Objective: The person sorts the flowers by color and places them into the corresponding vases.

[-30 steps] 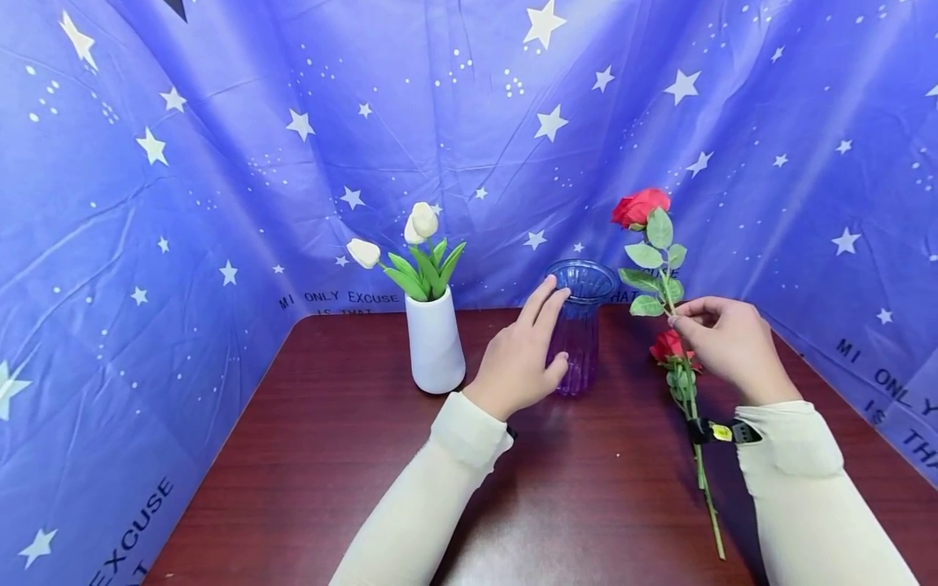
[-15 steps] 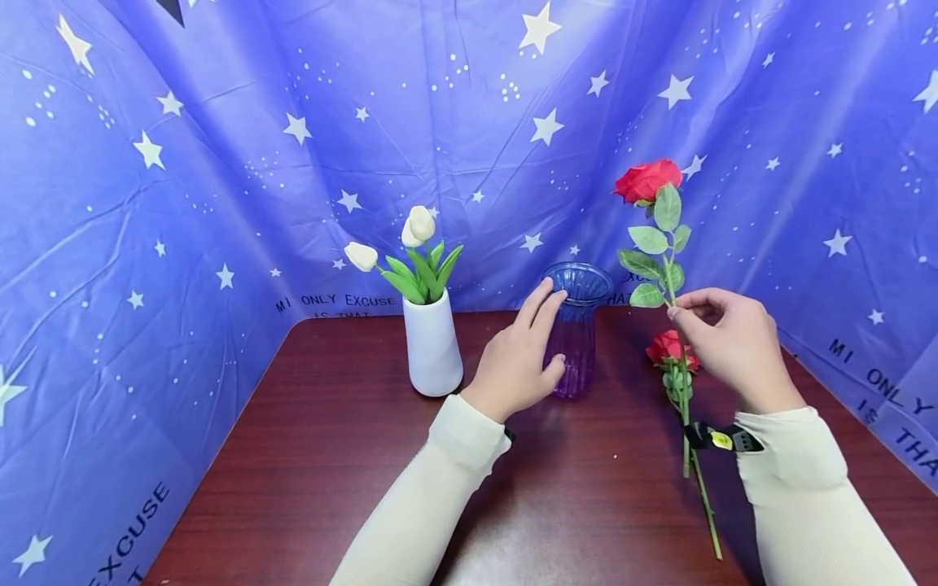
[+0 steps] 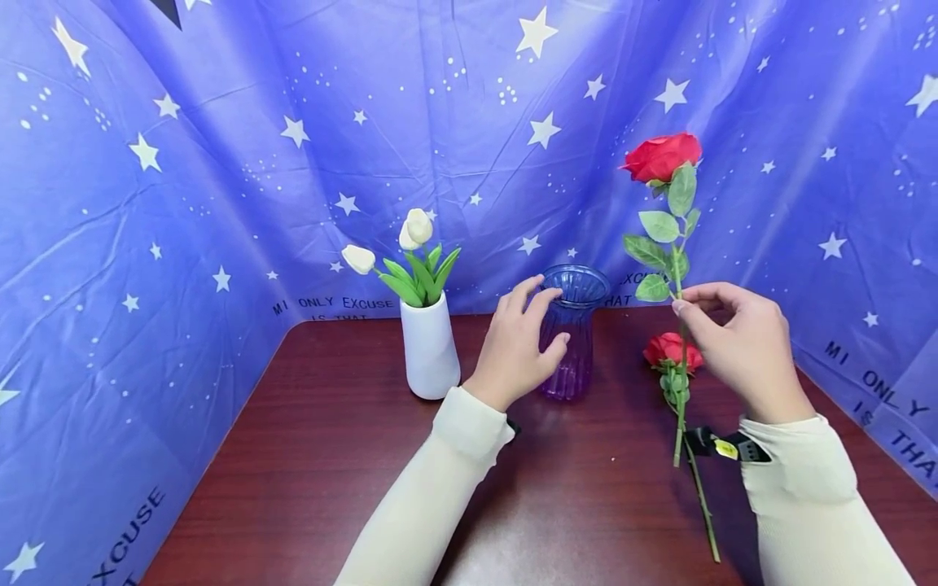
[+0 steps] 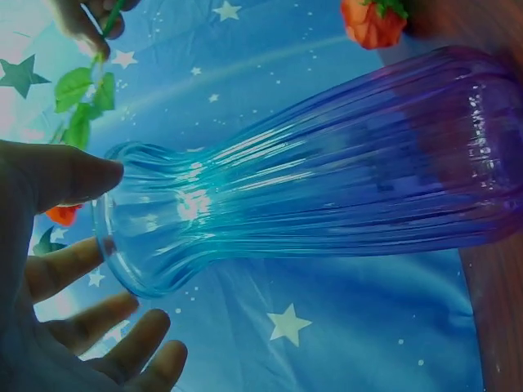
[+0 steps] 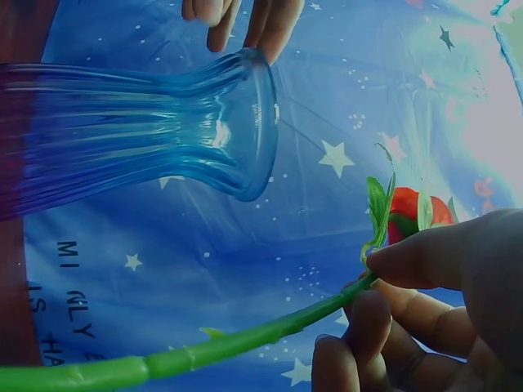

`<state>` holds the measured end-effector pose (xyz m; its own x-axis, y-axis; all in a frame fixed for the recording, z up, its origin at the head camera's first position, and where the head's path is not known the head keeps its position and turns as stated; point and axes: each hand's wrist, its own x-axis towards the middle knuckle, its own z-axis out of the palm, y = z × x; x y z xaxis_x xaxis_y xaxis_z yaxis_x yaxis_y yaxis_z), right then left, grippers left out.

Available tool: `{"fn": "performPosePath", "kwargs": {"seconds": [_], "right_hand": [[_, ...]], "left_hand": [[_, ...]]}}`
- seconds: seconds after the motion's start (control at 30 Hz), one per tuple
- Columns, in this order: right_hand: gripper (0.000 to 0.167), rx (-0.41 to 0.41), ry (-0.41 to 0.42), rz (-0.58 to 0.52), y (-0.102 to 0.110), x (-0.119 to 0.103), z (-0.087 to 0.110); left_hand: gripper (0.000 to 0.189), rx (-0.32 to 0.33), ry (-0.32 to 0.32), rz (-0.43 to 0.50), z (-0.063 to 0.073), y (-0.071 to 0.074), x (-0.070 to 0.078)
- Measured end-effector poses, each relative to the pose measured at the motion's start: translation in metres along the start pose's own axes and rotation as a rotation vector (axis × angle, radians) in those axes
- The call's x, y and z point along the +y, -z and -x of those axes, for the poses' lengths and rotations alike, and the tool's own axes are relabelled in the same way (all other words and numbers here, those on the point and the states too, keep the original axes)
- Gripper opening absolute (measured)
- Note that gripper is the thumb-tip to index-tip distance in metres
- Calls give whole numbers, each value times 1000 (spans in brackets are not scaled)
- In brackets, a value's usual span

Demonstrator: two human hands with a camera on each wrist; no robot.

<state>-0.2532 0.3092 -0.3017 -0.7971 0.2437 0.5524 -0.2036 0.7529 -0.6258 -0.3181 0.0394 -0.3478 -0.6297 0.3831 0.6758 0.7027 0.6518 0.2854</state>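
Upright on the table stands a ribbed glass vase (image 3: 570, 358), blue at its flared rim and purple at the base. My left hand (image 3: 513, 350) is at its rim, fingers spread and loosely bent; in the left wrist view the vase (image 4: 327, 180) lies between thumb and fingers, which do not grip it. My right hand (image 3: 743, 346) pinches a red rose (image 3: 663, 159) by its stem, just below the leaves. That rose is upright in the air to the right of the vase, its stem end hanging over the table. In the right wrist view the green stem (image 5: 237, 343) runs down from thumb and fingertips.
Another red rose (image 3: 670, 350) lies on the dark wood table (image 3: 330, 488), partly behind the held stem. A white vase (image 3: 431, 350) with white tulips (image 3: 418, 228) stands left of the left hand. A blue star-patterned cloth (image 3: 440, 122) hangs round the table's back and sides.
The right hand has raised the held rose, so its bloom is higher and its stem end is now off the table. The left hand has shifted slightly, its fingers bending a little more at the vase rim.
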Motion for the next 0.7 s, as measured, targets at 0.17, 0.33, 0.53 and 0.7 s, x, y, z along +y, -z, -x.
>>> {"fn": "performPosePath", "kwargs": {"seconds": [0.17,0.33,0.53,0.7], "right_hand": [[21,40,6,-65,3,-6,3],[19,101,26,-100,7,-10,4],[20,122,20,-111,10,-13,3],[18,180,0,-147,14,-14,2]], "left_hand": [[50,27,78,85,-7,-7,-1],[38,64,106,143,-12,-14,-2],[33,110,88,166,-17,-16,-1],[33,88,97,182,-14,-12,2]]}}
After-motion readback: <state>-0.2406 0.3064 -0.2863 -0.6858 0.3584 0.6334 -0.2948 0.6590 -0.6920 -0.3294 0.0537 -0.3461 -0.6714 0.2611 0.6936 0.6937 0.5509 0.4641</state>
